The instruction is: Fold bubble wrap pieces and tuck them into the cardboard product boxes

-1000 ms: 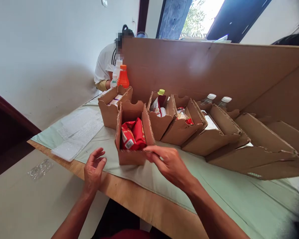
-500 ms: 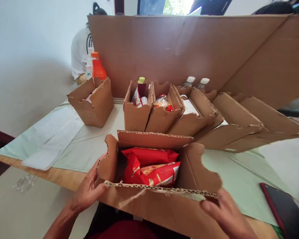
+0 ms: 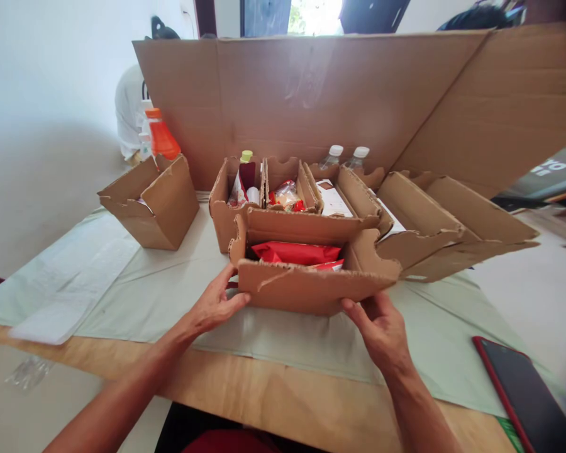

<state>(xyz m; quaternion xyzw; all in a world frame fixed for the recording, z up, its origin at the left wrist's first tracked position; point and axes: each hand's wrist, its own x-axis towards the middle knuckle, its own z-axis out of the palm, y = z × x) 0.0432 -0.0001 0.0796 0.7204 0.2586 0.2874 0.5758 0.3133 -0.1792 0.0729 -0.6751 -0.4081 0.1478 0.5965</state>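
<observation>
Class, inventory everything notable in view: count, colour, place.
Front box: one, brown, centre
Packaging: count unclear, red, inside front box
Left box: one, brown, left side
Row boxes: several, brown, behind front box
Panel: one, brown, back
Bottle: one, orange, behind left box
Bottle caps: two, white, behind row
Cap: one, yellowish, row's left
Wrap: count unclear, whitish, far left
Phone: one, black, right front
Table: one, wooden, foreground
Cloth: one, green, on table
Person: one, white shirt, back left
Left hand: one, bare, box's left
Right hand: one, bare, box's right

Can read "rd" in white letters (image 3: 554, 166) on dark grey panel (image 3: 532, 187) at far right; smaller marks (image 3: 542, 172) just below too blurred.
</observation>
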